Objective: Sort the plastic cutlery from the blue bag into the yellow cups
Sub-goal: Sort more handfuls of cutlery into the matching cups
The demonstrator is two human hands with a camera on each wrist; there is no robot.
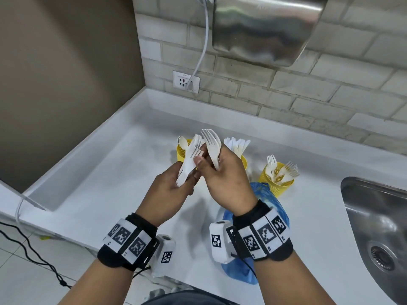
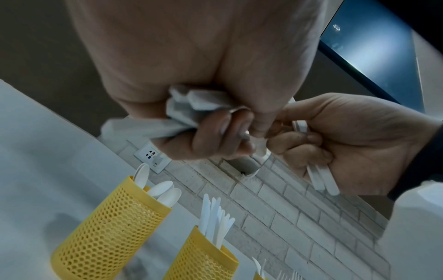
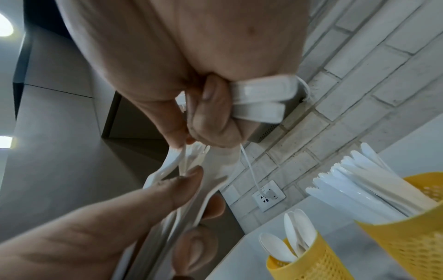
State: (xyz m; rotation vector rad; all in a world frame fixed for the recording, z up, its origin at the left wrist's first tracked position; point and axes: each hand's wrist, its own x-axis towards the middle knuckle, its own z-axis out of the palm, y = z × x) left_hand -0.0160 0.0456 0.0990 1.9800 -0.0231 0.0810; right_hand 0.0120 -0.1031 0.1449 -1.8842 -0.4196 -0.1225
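Both hands met above the counter — left hand [image 1: 174,183] gripping a mixed bundle [image 1: 189,159], right hand [image 1: 224,175] clutching forks [image 1: 212,148] — and should peel off forks only, then carry them to the far-right yellow cup [image 1: 275,180], beyond the blue bag [image 1: 262,194].

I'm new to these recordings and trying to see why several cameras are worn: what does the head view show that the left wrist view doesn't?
Only the head view shows the blue bag lying on the counter, the sink, the third yellow cup holding forks, and the fork tines fanning above both hands.

Only the left wrist view shows the handle ends of the cutlery bunched inside the left hand, and the spoons close up in their cup.

Both show the right hand gripping forks, the knife cup, the spoon cup, and the wall socket.
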